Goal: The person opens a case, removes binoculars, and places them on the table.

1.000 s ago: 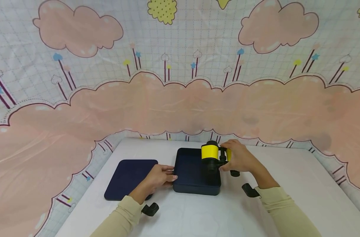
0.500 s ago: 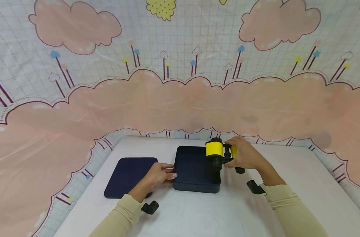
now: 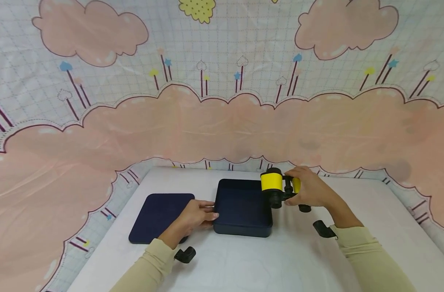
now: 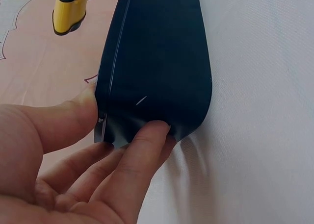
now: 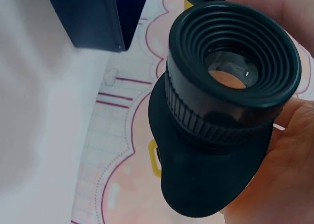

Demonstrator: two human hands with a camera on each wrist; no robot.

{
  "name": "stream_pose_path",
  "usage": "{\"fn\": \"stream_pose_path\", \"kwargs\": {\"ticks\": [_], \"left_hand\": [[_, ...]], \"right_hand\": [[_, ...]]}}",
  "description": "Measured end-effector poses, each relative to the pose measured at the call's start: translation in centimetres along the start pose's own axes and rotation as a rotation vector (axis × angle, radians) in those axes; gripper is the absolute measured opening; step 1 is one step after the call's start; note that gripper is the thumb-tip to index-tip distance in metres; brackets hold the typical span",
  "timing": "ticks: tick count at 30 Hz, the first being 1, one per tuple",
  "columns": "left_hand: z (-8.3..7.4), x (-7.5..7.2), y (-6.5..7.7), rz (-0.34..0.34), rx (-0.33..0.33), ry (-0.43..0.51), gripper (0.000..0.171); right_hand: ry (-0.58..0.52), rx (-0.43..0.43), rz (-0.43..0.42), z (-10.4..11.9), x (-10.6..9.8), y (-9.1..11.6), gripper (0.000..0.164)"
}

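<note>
A pair of yellow and black binoculars [image 3: 271,182] is gripped by my right hand [image 3: 312,190] around one barrel, held up at the back right corner of the open dark blue box [image 3: 242,230]. In the right wrist view the near eyepiece of the binoculars [image 5: 221,131] faces the camera, with fingers behind it. My left hand [image 3: 194,217] holds the box's left side. The left wrist view shows the thumb [image 4: 73,117] at the rim of the box [image 4: 162,47] and the fingers against its outer wall.
A flat dark blue lid [image 3: 157,215] lies on the white table [image 3: 236,263] left of the box, partly behind the left forearm. Black camera mounts [image 3: 185,255] sit at both wrists. A cloud-printed curtain [image 3: 222,129] rises behind the table.
My right hand has moved right and slightly up with the binoculars, from over the box's inside to its right edge. The left hand stays at the box.
</note>
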State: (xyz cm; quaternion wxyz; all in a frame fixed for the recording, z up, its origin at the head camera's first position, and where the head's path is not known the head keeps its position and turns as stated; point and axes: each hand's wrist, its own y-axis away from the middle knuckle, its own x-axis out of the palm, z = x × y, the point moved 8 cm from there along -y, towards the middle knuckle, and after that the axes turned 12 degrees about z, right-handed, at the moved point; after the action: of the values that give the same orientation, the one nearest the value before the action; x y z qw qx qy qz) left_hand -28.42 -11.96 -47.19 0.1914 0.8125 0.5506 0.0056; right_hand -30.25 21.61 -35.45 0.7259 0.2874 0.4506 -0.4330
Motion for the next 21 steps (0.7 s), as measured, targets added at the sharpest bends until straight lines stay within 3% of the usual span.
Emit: {"fn": "stream_pose_path", "kwargs": {"ticks": [21], "left_hand": [[0.0, 0.2, 0.0, 0.004, 0.012, -0.001, 0.056]], "right_hand": [[0.019, 0.004, 0.000, -2.2, -0.7, 1.5, 0.093]]}}
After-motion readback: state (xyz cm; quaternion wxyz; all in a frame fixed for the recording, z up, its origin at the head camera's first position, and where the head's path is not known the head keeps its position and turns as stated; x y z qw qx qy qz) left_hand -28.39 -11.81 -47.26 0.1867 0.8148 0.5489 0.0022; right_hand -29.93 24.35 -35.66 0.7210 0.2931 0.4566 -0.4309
